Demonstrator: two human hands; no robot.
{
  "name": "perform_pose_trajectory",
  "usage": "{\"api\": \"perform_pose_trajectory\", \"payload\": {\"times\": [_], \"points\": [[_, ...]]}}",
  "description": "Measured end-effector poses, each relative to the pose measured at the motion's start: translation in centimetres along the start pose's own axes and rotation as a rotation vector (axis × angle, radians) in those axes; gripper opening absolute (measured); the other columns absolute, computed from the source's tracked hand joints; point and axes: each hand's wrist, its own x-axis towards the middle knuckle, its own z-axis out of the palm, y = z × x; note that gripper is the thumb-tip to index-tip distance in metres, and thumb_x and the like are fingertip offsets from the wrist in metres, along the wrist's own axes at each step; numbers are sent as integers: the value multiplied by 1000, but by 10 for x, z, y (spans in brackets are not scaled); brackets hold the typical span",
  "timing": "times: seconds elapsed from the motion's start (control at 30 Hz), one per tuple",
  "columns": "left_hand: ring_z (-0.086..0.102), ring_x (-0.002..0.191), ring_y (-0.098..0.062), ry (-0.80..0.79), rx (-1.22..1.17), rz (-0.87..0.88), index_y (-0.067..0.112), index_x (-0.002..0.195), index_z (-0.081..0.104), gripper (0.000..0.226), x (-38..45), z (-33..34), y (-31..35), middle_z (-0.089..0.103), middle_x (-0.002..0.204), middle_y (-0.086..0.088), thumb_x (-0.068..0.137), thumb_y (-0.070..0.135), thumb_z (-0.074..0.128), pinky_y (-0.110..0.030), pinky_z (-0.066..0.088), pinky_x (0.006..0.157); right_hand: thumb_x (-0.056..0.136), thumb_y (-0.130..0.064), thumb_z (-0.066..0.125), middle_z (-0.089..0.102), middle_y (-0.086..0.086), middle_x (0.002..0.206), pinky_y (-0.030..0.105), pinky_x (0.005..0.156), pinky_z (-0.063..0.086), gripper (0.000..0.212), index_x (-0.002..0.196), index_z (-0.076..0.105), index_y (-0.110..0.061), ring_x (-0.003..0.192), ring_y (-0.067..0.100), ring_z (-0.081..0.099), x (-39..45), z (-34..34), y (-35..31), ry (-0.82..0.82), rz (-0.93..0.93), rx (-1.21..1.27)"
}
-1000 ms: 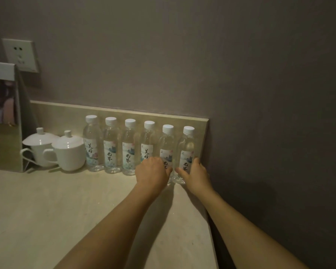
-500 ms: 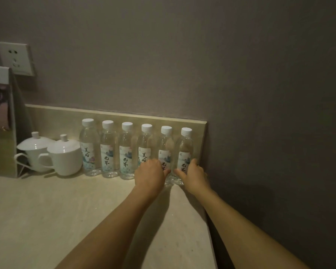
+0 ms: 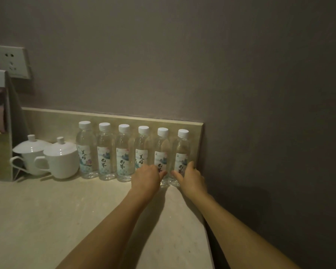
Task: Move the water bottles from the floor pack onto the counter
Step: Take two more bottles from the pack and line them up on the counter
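Several clear water bottles with white caps stand upright in a row on the beige counter (image 3: 47, 220), against its low backsplash. My left hand (image 3: 146, 177) is wrapped around the base of the fourth bottle (image 3: 143, 146), its fingertips touching the fifth bottle (image 3: 162, 150). My right hand (image 3: 191, 177) grips the lower part of the last bottle (image 3: 182, 150) at the right end of the row, close to the counter's right edge. The leftmost bottle (image 3: 85, 150) stands beside the cups. The floor pack is out of view.
Two white lidded cups (image 3: 61, 158) stand left of the bottles. A standing card holder (image 3: 0, 133) is at the far left, below a wall socket (image 3: 12, 62). The counter ends at a dark wall (image 3: 270, 133) on the right.
Both hands stay on the two right-hand bottles. The view has shifted slightly, and the bottles have hardly moved.
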Motion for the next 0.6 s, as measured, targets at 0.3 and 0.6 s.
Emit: {"api": "perform_pose_trajectory", "payload": {"times": [0.3, 0.6], "points": [[67, 90, -27, 21, -22, -13, 9, 96, 68, 47, 2, 1, 0, 69, 94, -11, 97, 51, 48, -40, 57, 82, 94, -52, 50, 55, 16, 133, 42, 89, 46, 57, 128, 39, -8, 118, 39, 56, -3, 5, 0, 67, 5, -47], [67, 84, -26, 19, -60, -1, 8, 92, 67, 49, 2, 4, -1, 68, 88, -9, 96, 52, 48, -40, 58, 79, 95, -51, 47, 56, 14, 132, 38, 86, 46, 52, 125, 40, -9, 117, 37, 57, -6, 7, -4, 109, -5, -65]]}}
